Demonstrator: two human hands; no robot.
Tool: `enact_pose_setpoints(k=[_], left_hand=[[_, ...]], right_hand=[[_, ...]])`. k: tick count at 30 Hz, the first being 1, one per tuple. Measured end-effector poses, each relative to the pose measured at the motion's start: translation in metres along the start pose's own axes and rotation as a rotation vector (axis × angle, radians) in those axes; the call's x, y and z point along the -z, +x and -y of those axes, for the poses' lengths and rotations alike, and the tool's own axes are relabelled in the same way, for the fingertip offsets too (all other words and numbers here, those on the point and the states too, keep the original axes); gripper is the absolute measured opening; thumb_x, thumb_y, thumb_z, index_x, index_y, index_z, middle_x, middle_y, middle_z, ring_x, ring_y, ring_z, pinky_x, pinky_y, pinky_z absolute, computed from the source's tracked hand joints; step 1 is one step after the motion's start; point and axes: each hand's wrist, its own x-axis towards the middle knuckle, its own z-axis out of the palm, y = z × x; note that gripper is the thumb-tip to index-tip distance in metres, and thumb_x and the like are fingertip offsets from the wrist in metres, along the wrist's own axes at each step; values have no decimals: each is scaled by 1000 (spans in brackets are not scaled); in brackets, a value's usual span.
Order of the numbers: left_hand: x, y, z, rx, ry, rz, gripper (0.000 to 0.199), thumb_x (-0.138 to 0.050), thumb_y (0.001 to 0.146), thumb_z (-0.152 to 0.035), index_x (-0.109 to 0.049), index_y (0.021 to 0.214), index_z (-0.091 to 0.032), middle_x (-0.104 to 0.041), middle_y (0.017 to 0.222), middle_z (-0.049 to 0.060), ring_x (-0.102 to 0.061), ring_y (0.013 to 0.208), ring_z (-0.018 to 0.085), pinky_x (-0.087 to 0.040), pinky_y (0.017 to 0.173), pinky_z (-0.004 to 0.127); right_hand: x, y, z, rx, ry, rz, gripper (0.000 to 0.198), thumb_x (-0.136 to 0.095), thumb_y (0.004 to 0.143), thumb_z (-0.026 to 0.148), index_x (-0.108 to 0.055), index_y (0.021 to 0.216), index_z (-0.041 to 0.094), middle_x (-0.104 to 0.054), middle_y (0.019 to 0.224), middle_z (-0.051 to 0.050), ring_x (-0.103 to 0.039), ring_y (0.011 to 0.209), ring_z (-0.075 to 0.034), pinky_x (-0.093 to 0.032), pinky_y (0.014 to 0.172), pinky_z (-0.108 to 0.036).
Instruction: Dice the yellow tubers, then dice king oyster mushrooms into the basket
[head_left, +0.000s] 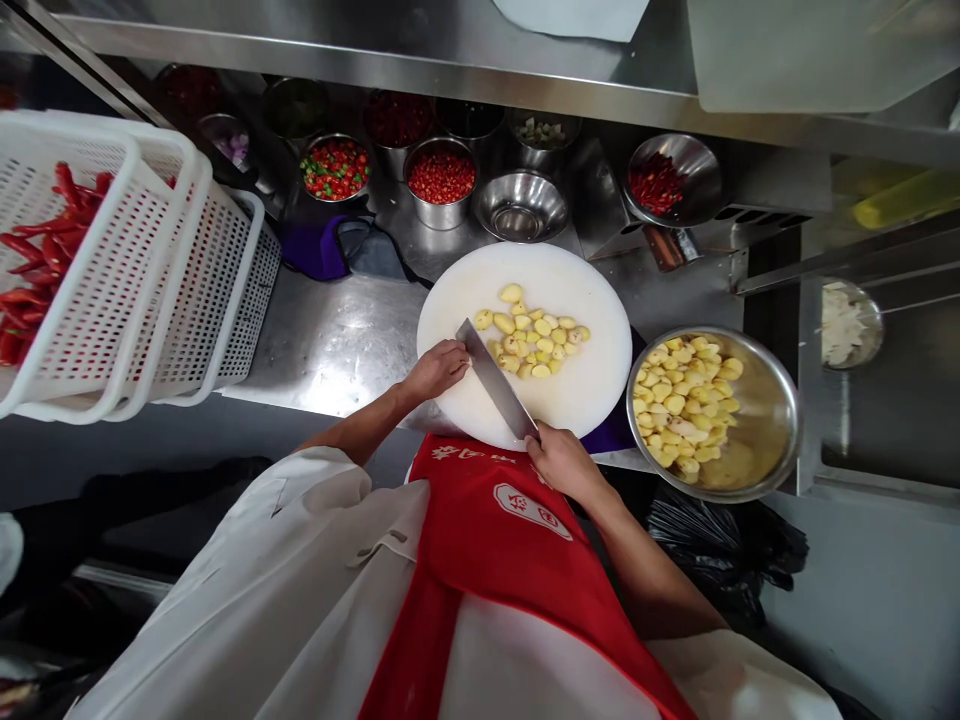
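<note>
Right hand (568, 462) is gripping a knife (496, 383) beside potatoes (557, 337), centre frame. Left hand (437, 369) is curling beside the knife, contents unclear.

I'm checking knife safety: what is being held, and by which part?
The right hand holds the cleaver at its handle end. The left hand is beside the cleaver's far end; whether it holds anything cannot be told.

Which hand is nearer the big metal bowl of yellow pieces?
Right. The right hand, gripping the cleaver by its handle, is left of the metal bowl; the left hand is farther left, by the cleaver's far end.
</note>
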Motion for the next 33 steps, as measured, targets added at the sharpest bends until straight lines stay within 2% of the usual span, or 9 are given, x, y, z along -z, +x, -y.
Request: enact_pose_setpoints(k=[3,5,8,11,14,17,21,26,33], left_hand=[[-3,13,-4,-22,-2,6,17,-48,95,-27,-63,96,-19,-65,105,9,-61,103,19,-53,95,37],[-5,29,-5,-8,-18,-24,18,-46,95,-23,-63,99,-19,-65,105,9,-60,104,19,-52,96,37],[-3,58,3,14,5,-38,29,-44,86,-9,-63,107,-19,-62,121,9,-55,115,21,-46,104,41],[10,86,16,-80,48,169,42,-46,76,-4,-64,110,-20,-58,133,6,-52,123,23,-40,109,41],[29,99,24,-130,128,330,42,-50,75,-9,-65,112,-21,-61,127,5,-56,117,25,-41,106,41],[44,92,28,-20,228,294,37,-55,77,-16,-66,112,-20,-64,116,8,-59,108,27,-45,100,43],[47,65,30,98,169,184,36,-57,84,-25,-62,119,-16,-64,115,11,-59,108,27,-47,99,41],[24,46,25,55,75,123,30,-56,90,-32,-62,116,-17,-65,114,10,-58,107,25,-47,99,40],[10,37,13,-75,48,24,23,-52,94,-35,-64,106,-19,-64,113,11,-57,107,23,-48,97,41]], right_hand=[[-8,-4,-13,-5,179,-83,24,-39,94,32,-58,88,19,-70,92,-10,-64,89,-23,-41,75,-29],[-12,-17,-23,-45,283,-138,28,-39,93,39,-59,89,19,-69,84,-8,-64,80,-23,-42,71,-30],[-13,-42,-34,-92,376,-173,35,-39,93,46,-60,96,19,-66,72,-5,-61,65,-22,-43,66,-32],[-8,-61,-35,-36,391,-139,35,-38,95,45,-61,101,19,-70,82,-6,-64,73,-23,-45,72,-33],[-4,-62,-26,58,338,-42,32,-37,96,39,-62,103,21,-71,96,-7,-65,87,-24,-45,78,-34],[-7,-50,-17,84,299,4,30,-38,96,36,-63,102,21,-70,103,-8,-65,95,-25,-44,82,-34],[-13,-31,-16,-33,279,-71,30,-38,94,39,-61,92,20,-71,87,-8,-66,83,-24,-44,74,-31],[-8,-24,-18,-93,167,-162,33,-35,95,38,-60,103,19,-72,97,-11,-67,92,-25,-44,76,-30],[7,-19,4,-40,50,-127,36,-33,98,31,-59,117,15,-71,102,-12,-67,96,-25,-44,82,-31]])
